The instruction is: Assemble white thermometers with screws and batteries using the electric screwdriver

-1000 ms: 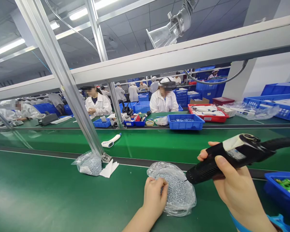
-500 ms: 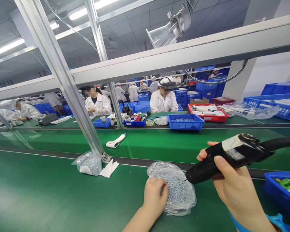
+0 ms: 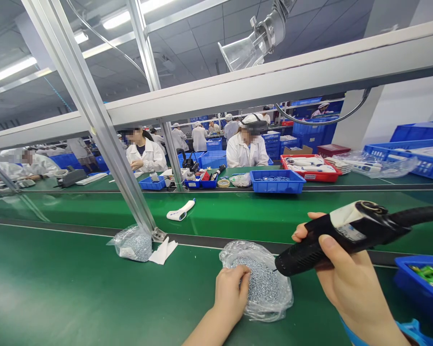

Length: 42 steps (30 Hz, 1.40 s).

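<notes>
A clear plastic bag (image 3: pixel 283 300), opened wide, lies on the green bench and holds a heap of small silvery screws (image 3: pixel 261 283). My left hand (image 3: pixel 232 290) is over the left side of the heap, its thumb and fingers pinched together. Whatever is between those fingertips is too small to make out. In my right hand (image 3: pixel 341 259) is a black electric screwdriver (image 3: pixel 306 254), gripped around its body with the cable leading off to the right. Its thin bit points left and down, close to the right side of the screw heap.
Another bag of screws (image 3: pixel 139 247) and white paper (image 3: pixel 164 251) lie by the metal post. A white handheld thermometer (image 3: pixel 181 210) rests on the green conveyor (image 3: pixel 223 216). At right stands a blue bin (image 3: pixel 414 283) with green parts. Co-workers sit across the line.
The thermometer on the conveyor has shifted to the right. My left fingers have closed more over the screws. The screwdriver has moved slightly left. The co-worker opposite has shifted a little.
</notes>
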Motion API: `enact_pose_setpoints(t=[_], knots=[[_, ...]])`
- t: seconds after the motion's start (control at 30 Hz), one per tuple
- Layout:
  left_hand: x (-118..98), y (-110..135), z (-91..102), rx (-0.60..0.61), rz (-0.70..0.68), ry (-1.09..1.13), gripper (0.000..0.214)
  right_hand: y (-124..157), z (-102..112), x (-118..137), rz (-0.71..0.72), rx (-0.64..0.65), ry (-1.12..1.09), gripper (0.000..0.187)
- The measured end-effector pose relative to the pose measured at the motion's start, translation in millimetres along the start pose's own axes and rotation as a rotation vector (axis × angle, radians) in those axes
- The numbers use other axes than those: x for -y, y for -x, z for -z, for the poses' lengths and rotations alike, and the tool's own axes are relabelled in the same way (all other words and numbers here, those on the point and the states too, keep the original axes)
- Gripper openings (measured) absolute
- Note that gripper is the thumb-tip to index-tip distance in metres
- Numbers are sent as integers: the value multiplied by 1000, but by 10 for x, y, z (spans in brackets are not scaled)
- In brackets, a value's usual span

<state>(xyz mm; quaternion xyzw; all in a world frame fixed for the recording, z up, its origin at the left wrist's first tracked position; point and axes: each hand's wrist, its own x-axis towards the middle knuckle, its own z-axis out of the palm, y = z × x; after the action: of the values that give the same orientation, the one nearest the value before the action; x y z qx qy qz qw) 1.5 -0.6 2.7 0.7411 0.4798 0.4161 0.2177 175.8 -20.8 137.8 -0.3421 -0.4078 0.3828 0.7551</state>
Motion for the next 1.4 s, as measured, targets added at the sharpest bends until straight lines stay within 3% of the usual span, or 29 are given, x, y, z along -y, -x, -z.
enact_pose_setpoints(t=[0.17,0.37,0.53,0.87,1.4], knots=[[-72,-20,26,-24,118,195,22,17,-24,1,-33,-31,-31,42],[-150,-53,34,36,367,596,50,106,-179,126,-84,-201,-246,46],[-241,-32,23,137,473,854,59,219,-171,204,-3,-45,-202,49],[-292,-10,50,229,432,934,58,220,-125,174,47,3,-183,45],[-237,22,36,187,273,830,50,221,-133,128,70,41,-140,46]])
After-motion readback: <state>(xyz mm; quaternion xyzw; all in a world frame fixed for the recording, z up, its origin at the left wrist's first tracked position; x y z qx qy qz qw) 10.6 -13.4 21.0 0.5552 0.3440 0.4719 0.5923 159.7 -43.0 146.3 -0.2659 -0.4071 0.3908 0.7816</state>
